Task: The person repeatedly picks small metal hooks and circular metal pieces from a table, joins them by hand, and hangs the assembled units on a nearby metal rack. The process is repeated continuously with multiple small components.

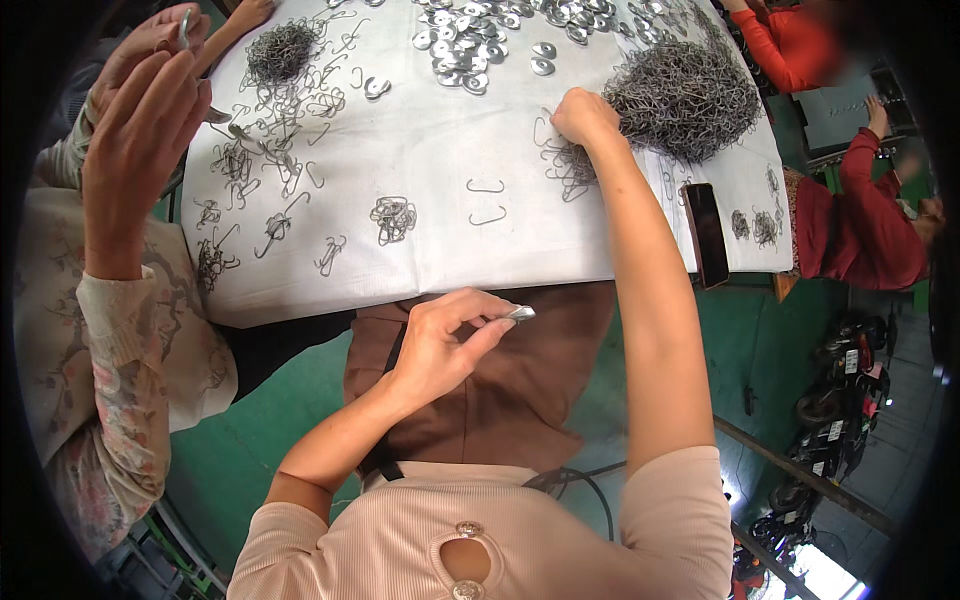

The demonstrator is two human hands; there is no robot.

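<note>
My left hand is just off the table's near edge, over my lap. Its thumb and fingertips pinch a small shiny metal disc, seen tilted. My right hand reaches across the table to a loose group of bent wire hooks, beside the large grey heap of wire hooks. Its fingers are closed and point down; what they hold, if anything, is hidden. Two single wire hooks lie apart on the white cloth, with a small bunch of hooks to their left.
Shiny metal discs lie spread at the far side. A dark phone rests at the table's right edge. At left, a co-worker's hands hold a small metal piece above more scattered hooks. People in red sit at right.
</note>
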